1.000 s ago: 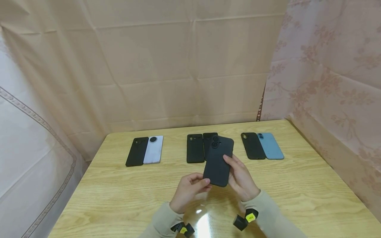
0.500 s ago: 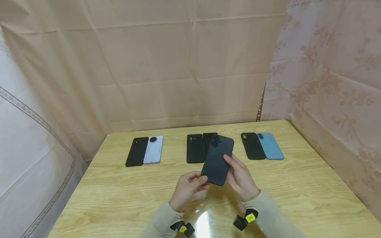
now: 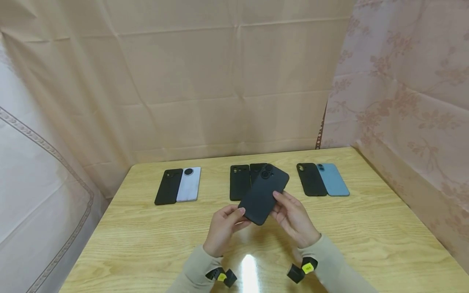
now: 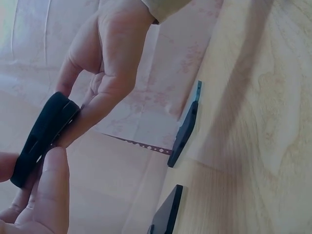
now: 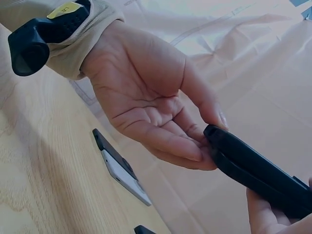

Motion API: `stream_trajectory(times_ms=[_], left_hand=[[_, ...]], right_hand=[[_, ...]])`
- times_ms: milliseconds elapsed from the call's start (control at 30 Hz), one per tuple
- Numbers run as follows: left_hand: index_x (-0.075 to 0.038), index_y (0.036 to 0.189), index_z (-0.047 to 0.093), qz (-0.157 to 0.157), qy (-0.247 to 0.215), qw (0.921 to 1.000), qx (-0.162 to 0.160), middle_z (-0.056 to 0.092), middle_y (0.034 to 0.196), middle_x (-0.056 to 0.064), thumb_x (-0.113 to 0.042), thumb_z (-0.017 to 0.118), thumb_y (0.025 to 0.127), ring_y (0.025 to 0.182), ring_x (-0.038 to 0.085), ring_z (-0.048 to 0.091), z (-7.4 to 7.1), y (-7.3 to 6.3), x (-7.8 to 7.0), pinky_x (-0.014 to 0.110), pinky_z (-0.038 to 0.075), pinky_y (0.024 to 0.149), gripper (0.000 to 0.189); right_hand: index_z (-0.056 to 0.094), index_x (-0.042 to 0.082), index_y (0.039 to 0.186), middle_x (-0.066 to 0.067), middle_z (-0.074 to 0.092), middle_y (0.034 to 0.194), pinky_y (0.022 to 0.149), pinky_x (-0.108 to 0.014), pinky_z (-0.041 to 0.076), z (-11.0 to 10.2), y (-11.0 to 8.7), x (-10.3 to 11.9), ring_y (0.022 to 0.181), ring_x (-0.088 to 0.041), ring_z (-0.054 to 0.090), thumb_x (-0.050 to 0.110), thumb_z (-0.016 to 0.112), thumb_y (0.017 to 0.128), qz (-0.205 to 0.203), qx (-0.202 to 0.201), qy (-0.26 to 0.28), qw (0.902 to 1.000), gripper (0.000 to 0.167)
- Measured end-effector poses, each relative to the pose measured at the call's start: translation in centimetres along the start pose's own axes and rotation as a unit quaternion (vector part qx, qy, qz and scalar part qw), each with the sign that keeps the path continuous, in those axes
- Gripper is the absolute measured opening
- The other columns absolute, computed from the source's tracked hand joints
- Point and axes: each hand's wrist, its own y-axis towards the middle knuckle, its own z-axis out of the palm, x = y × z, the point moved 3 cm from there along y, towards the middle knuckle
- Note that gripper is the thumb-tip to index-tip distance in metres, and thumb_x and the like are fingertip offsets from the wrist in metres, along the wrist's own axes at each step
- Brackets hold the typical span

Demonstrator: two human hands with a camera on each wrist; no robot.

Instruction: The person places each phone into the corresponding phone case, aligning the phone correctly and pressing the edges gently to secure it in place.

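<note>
Phone [image 3: 261, 196] held by edges, above table [image 3: 146, 244]

The head view looks forward and down over the bench [image 3: 128, 240], farther off. Close in, tipped sideways, the left wrist view faces the right fingers [image 4: 87, 118], the right wrist view the left fingers [image 5: 168, 141]; both share the held phone [image 3: 261, 197], edge-on.
</note>
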Motion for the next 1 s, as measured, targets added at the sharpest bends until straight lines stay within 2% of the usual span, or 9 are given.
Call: stream_trajectory(times_ms=[167,300,433,533,767,1000], left_hand=[[0.013,0.116,0.059,0.008,-0.010,0.9999,-0.009,0.072,0.091,0.002,-0.015,0.061,0.096,0.084,0.012,0.072,-0.1,0.1,-0.1,0.031,0.060,0.082,0.034],[0.010,0.114,0.059,0.013,-0.024,0.9994,-0.020,0.072,0.091,0.000,-0.016,0.060,0.097,0.084,0.011,0.072,0.0,0.2,-0.1,0.030,0.060,0.080,0.031],[0.005,0.108,0.059,0.010,-0.034,0.9989,-0.032,0.072,0.087,-0.001,-0.016,0.058,0.098,0.081,0.011,0.072,0.1,0.1,-0.2,0.029,0.061,0.077,0.023],[0.003,0.105,0.059,0.015,-0.031,0.9986,-0.041,0.071,0.085,-0.001,-0.016,0.057,0.099,0.078,0.010,0.072,0.0,0.1,-0.3,0.028,0.061,0.074,0.020],[0.007,0.106,0.060,0.031,-0.031,0.9978,-0.050,0.069,0.082,-0.003,-0.013,0.056,0.099,0.074,0.008,0.070,-0.5,0.2,-0.7,0.025,0.060,0.070,0.021],[0.010,0.110,0.060,0.022,-0.003,0.9983,-0.055,0.069,0.081,-0.004,-0.014,0.054,0.100,0.073,0.008,0.068,-1.1,0.4,-1.0,0.024,0.059,0.068,0.026]], right_hand=[[0.031,0.005,0.150,0.001,0.070,0.119,0.096,-0.030,0.054,0.1,0.0,0.0,0.114,-0.012,0.065,0.014,0.047,0.104,0.006,-0.003,-0.015,0.9999,0.050],[0.028,0.004,0.152,0.002,0.070,0.119,0.097,-0.031,0.054,0.2,-0.1,0.0,0.113,-0.012,0.066,0.013,0.046,0.104,0.005,0.001,-0.022,0.9997,0.051],[0.031,0.004,0.150,0.001,0.071,0.118,0.096,-0.031,0.055,0.1,0.0,0.0,0.111,-0.012,0.067,0.013,0.047,0.104,0.004,0.009,-0.030,0.9995,0.050],[0.035,0.004,0.148,0.000,0.070,0.119,0.095,-0.031,0.055,-0.1,0.0,0.1,0.111,-0.014,0.067,0.014,0.047,0.104,0.000,0.033,-0.042,0.9986,0.047],[0.054,0.013,0.131,-0.002,0.072,0.117,0.093,-0.032,0.056,-0.7,0.1,1.2,0.107,-0.015,0.069,0.018,0.044,0.106,-0.020,0.077,-0.055,0.9953,0.027],[0.066,0.013,0.121,-0.003,0.072,0.115,0.092,-0.033,0.056,-1.3,0.0,2.7,0.105,-0.016,0.070,0.019,0.044,0.106,-0.047,0.082,-0.040,0.9947,0.027]])
